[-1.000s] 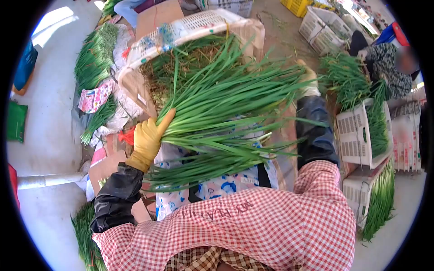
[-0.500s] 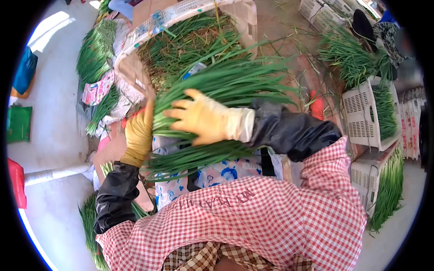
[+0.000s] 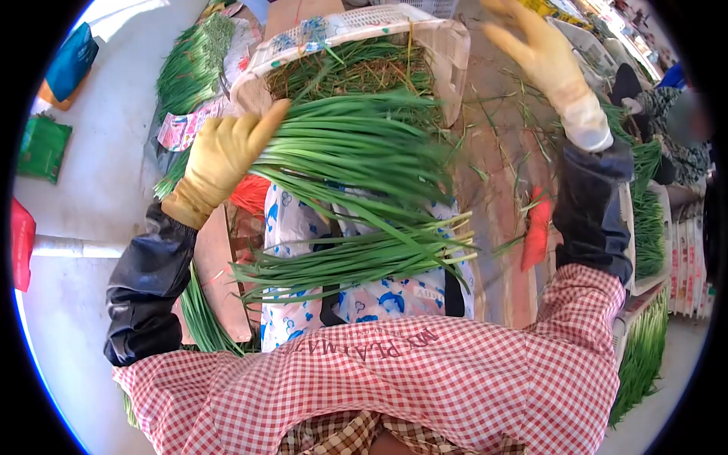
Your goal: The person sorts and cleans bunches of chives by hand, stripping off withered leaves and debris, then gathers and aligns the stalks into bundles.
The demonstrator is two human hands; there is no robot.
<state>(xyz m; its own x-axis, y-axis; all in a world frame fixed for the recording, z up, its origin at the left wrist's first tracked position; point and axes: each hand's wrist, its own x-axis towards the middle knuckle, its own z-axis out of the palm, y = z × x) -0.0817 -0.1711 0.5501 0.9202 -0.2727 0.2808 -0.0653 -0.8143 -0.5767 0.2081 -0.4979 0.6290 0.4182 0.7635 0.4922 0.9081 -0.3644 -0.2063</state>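
Observation:
My left hand (image 3: 227, 155), in a yellow rubber glove, is closed around the pale ends of a big bunch of garlic chives (image 3: 364, 144). The green leaves fan out to the right, their tips blurred. My right hand (image 3: 538, 57), gloved alike, is raised at the upper right with fingers apart and nothing in them. Across my lap lies a smaller bundle of chives (image 3: 364, 254), its pale ends pointing right. Beneath it is a white cloth with blue prints (image 3: 390, 303).
Ahead stands a white plastic basket (image 3: 451, 68) holding loose chives and dry trimmings. A roll of red ties (image 3: 537, 227) lies on the floor to the right. Chive bundles (image 3: 193, 68) are at the left back, crates of chives (image 3: 648, 227) at the right. A person (image 3: 682, 129) sits beyond.
My right hand has left the chives and swung up and right, fingers spread. My left hand, holding the bunch, has shifted a little left and up.

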